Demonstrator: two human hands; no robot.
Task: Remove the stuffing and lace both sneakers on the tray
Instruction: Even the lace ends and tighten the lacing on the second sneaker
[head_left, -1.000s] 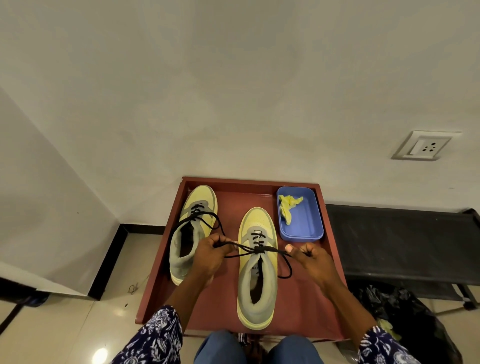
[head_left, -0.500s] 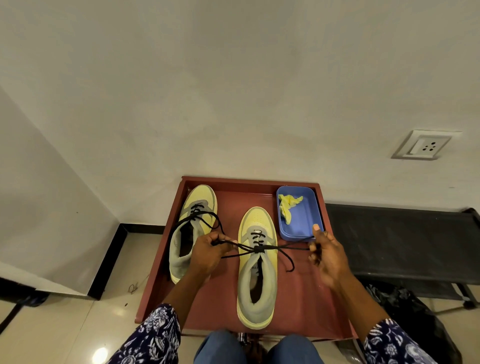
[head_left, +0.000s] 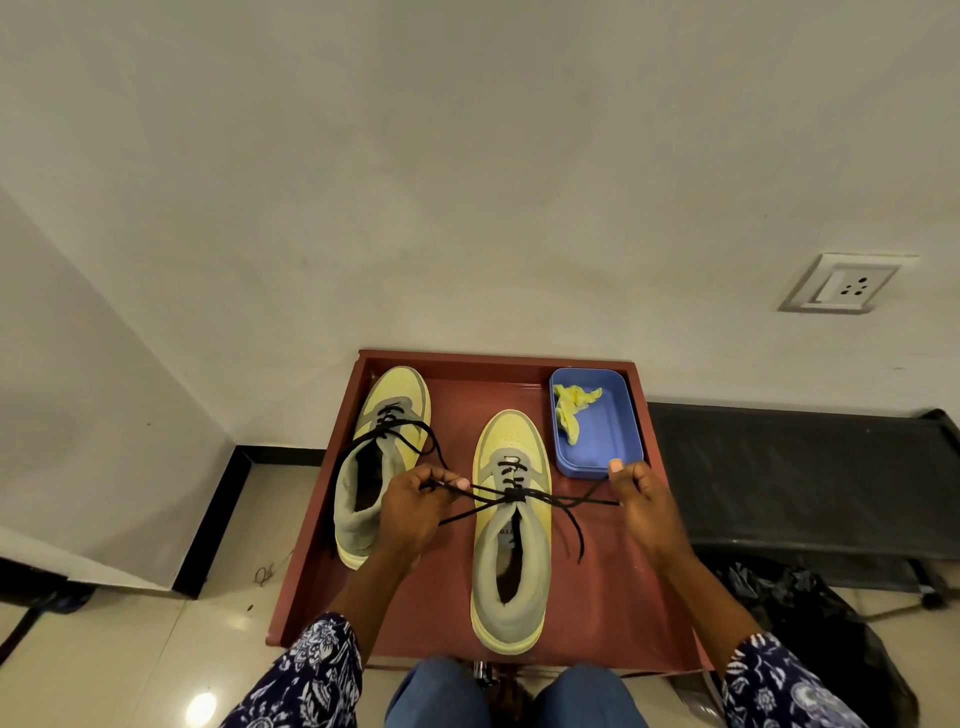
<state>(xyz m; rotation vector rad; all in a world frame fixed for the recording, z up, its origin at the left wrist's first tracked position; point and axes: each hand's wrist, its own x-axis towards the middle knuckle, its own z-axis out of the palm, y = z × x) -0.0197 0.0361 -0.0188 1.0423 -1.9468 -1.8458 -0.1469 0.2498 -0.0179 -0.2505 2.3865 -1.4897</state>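
Pulling the knot snug on the right sneaker (head_left: 511, 525), you've got your left hand (head_left: 415, 512) and right hand (head_left: 644, 506) on either side of it, each with fingers curled and pinching a strand of the black lace (head_left: 563, 501). That cord looks thin, limp and probably a bit slick, so I'd grip close to the knot, not out at the tips. The sneaker sits mid red tray (head_left: 613, 587), looks light, and may slide if you yank hard. Left of it and further back, the other sneaker (head_left: 382, 457) has loose loops. Right of it, further back, the blue tub (head_left: 618, 431) holds the yellow stuffing (head_left: 571, 410).
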